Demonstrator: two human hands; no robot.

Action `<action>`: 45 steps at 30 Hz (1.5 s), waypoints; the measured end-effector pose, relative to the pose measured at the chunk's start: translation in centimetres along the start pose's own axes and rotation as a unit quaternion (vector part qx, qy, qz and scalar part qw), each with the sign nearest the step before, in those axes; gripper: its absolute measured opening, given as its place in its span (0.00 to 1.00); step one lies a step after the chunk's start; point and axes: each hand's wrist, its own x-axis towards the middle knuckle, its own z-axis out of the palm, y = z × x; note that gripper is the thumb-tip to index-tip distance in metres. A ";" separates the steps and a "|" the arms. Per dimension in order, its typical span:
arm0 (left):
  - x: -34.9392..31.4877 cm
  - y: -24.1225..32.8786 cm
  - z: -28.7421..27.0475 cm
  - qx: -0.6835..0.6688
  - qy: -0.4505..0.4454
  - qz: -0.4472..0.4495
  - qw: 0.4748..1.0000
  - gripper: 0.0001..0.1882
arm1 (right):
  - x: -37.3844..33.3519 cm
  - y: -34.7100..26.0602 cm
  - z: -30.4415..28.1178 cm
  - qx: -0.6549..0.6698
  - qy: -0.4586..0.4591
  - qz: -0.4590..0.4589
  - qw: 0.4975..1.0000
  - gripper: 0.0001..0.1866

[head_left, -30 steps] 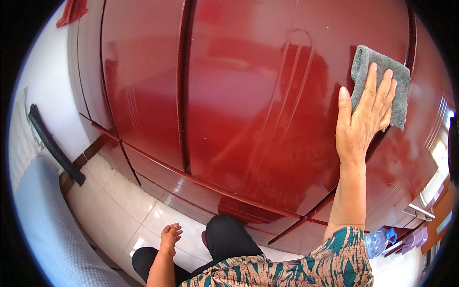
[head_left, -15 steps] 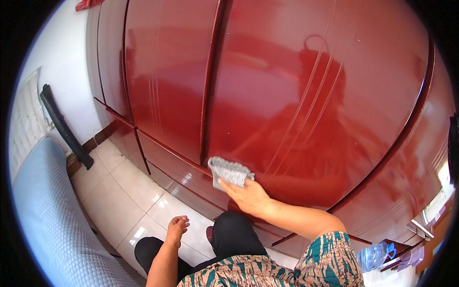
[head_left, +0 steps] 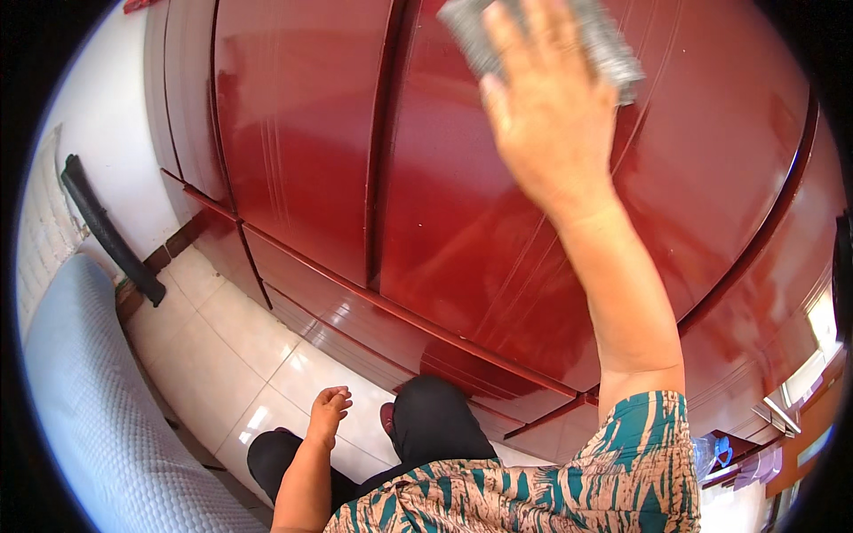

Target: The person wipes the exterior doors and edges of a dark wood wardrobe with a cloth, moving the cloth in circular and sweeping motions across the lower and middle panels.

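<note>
My right hand (head_left: 555, 124) is high up on the glossy dark red wardrobe door (head_left: 480, 213), its arm stretched upward. Beneath its fingers a grey cleaning cloth (head_left: 475, 35) lies flat against the door, its edges showing on both sides of the hand. The fingertips are slightly blurred. My left hand (head_left: 330, 414) hangs in the air just above my left knee, empty, with the fingers loosely bent and a little apart.
A light blue quilted mattress (head_left: 115, 409) runs along the left. Behind it a black padded tube (head_left: 111, 235) leans against the white wall. Pale floor tiles (head_left: 231, 342) lie before the wardrobe. At the lower right stands a clear blue plastic bottle (head_left: 706, 455).
My right hand has swept the cloth from the door's lower left corner up to its upper part, straightening the arm. My left hand has hardly moved.
</note>
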 end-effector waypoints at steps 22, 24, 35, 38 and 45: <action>0.7 -1.5 -0.3 0.046 -0.006 -0.017 0.999 0.19 | -12.2 -2.6 0.7 0.144 -0.182 -0.192 0.953 0.32; 0.8 -1.8 -0.8 0.046 0.004 -0.023 0.999 0.19 | -7.8 -0.1 -2.1 0.048 -0.155 -0.133 0.978 0.32; 0.3 -0.6 -0.7 0.067 -0.022 -0.005 0.998 0.19 | -16.0 8.5 -10.2 -0.121 -0.073 0.070 0.987 0.31; 0.1 -0.6 0.3 0.066 -0.029 -0.013 0.997 0.19 | -24.6 7.1 -11.4 -0.076 -0.189 0.053 0.978 0.29; -0.1 -0.8 -0.7 0.077 -0.014 -0.021 0.997 0.20 | -34.7 2.7 -13.0 0.069 -0.371 -0.018 0.926 0.30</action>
